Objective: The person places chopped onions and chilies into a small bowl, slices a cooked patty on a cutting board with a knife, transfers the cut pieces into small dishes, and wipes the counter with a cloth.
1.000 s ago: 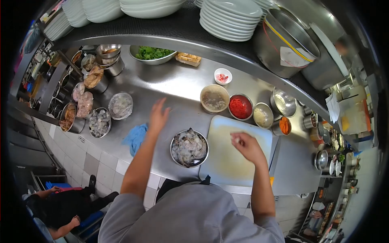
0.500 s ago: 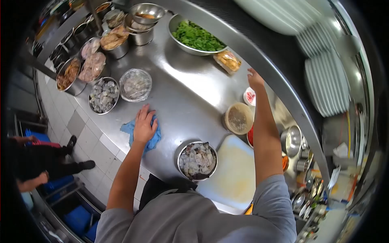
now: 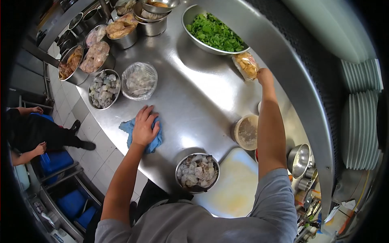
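Note:
My left hand (image 3: 145,127) lies on a crumpled blue cloth (image 3: 155,141) on the steel table (image 3: 190,105), its fingers spread. At the far right, my right hand (image 3: 265,75) has its fingers closed at the edge of a clear bag of yellowish food (image 3: 246,65). A large bowl of chopped green leaves (image 3: 214,34) stands beside that bag. Near my body is a metal bowl of raw shrimp (image 3: 197,173), touching a white cutting board (image 3: 233,186). A tub with greyish contents (image 3: 247,133) is partly hidden by my right forearm.
A plastic-wrapped bowl (image 3: 139,81), a bowl of grey shrimp pieces (image 3: 104,90) and pots of meat (image 3: 95,56) stand at the left. A shelf edge (image 3: 300,69) with stacked plates (image 3: 358,129) overhangs the right. Another person (image 3: 36,131) is at the lower left.
My left hand has come down onto the blue cloth. My right hand has moved from above the cutting board to the bag of yellowish food. The view has turned and shifted.

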